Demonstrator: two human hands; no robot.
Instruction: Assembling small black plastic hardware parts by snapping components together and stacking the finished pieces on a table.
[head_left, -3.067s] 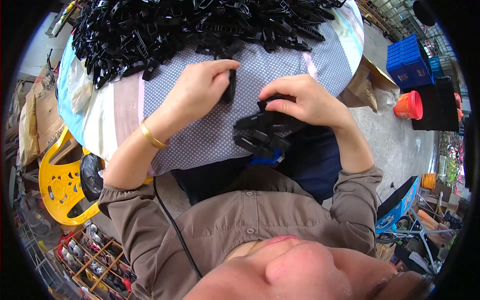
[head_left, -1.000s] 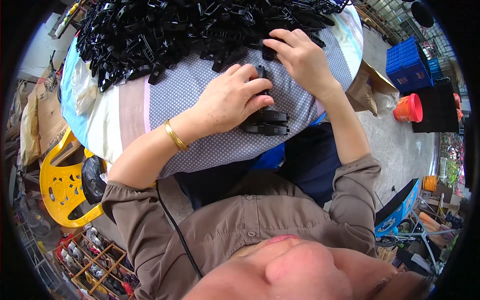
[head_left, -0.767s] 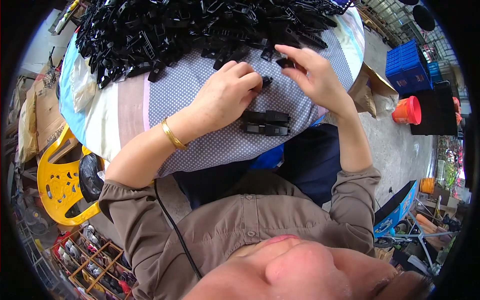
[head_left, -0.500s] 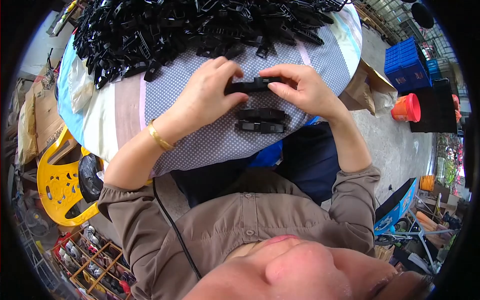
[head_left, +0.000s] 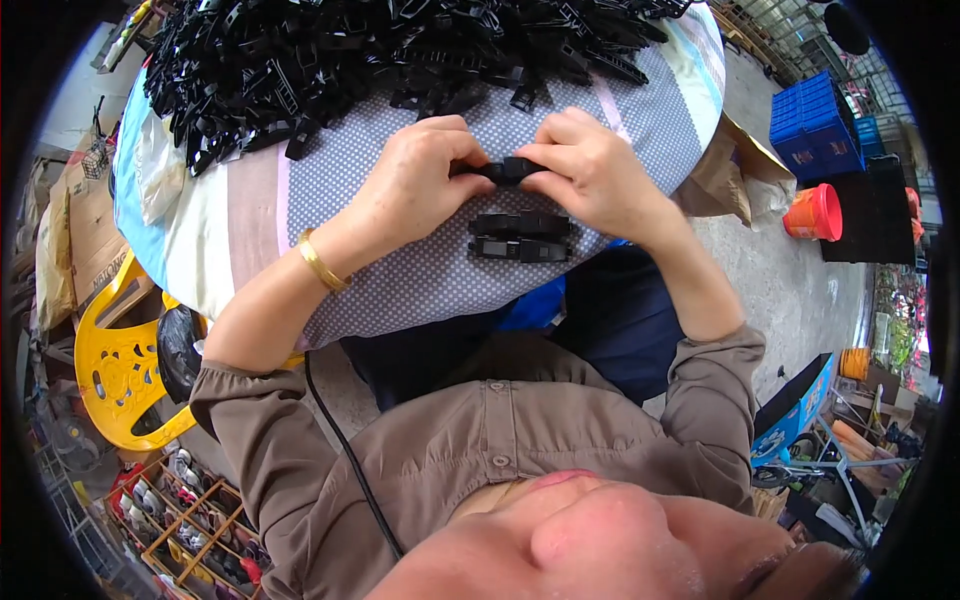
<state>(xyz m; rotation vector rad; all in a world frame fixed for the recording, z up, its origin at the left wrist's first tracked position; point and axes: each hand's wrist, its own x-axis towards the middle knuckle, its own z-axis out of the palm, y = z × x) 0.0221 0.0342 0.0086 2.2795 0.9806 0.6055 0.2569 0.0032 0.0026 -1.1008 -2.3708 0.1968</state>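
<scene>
Between my two hands is a small black plastic part [head_left: 512, 171], held just above the cloth-covered table [head_left: 400, 270]. My left hand [head_left: 420, 180] pinches its left end between thumb and fingers. At the other end, my right hand [head_left: 590, 175] grips it with the thumb below and the fingers above. My fingers hide both ends of the part. Closer to me, two similar black plastic pieces [head_left: 520, 248] lie side by side on the cloth. A big heap of black plastic parts [head_left: 330, 70] covers the far side of the table.
A clear plastic bag [head_left: 162, 170] lies at the table's left edge. Beyond the right edge are a brown paper bag [head_left: 725, 185], a red bucket [head_left: 813, 213] and a blue crate [head_left: 815, 125]. A yellow chair [head_left: 120, 370] stands at the left, above a shoe rack [head_left: 190, 530].
My hands have drawn closer together, and my right fingers have closed more firmly round the black part. The two pieces on the cloth have stayed in place.
</scene>
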